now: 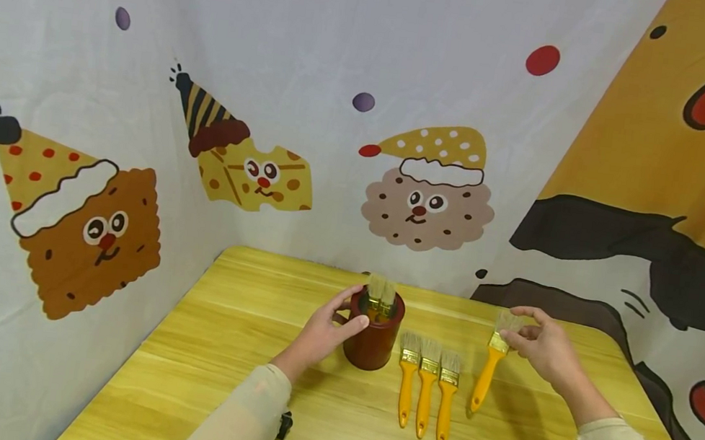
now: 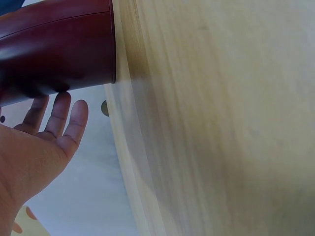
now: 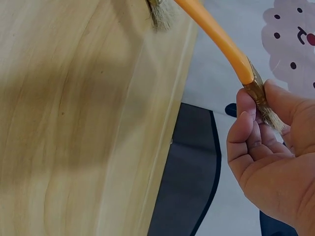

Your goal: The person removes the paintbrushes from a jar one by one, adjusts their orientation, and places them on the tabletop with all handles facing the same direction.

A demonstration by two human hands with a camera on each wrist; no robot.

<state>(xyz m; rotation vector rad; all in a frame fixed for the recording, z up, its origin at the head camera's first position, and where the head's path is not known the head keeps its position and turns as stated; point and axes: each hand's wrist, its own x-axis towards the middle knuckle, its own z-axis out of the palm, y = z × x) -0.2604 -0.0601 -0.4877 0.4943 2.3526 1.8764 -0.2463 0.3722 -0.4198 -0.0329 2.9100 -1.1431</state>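
- Brush (image 1: 487,375): well to the right of the cup (image 1: 369,347), tilted, pinched near its metal band by the right hand's (image 1: 543,345) thumb and fingers.
- Left hand (image 1: 328,328): curved round the cup's left side, thumb in front near the rim.
- Three brushes (image 1: 426,395): side by side on the surface (image 1: 213,356), just right of the cup.
- Two brushes (image 1: 375,290): inside the cup, bristles up.

paintbrushes (image 1: 426,395): 6 | dark red cup (image 1: 369,347): 1 | hands (image 1: 327,329): 2 | table (image 1: 201,348): 1
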